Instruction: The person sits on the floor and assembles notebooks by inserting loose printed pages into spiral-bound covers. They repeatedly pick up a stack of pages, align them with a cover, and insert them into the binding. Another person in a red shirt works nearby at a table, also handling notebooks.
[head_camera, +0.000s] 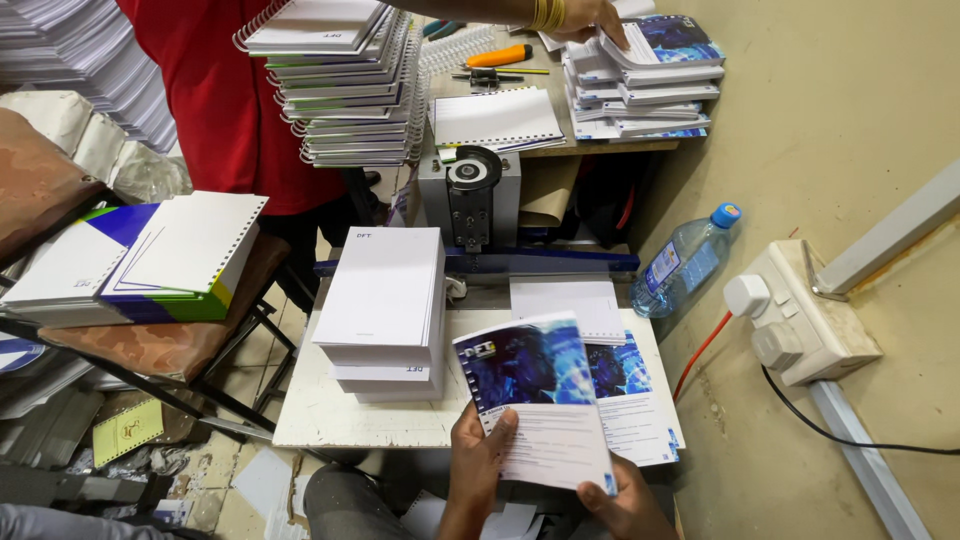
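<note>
Both hands (548, 478) gripping booklet (535, 400) edges

Left hand (484, 452), right hand (622, 502) hold blue-covered booklet (537, 400) above white table (320, 415).

clear water bottle (687, 262) with blue cap by wall, white socket box (795, 318), grey punching machine (470, 200), orange-handled tool (499, 56), spiral-bound stack (345, 85), red-shirted person (215, 90)

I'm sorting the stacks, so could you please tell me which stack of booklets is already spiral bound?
The tall stack at the top, beside the person in red: wire coils run along its edges. The white stack on the table has none.
</note>
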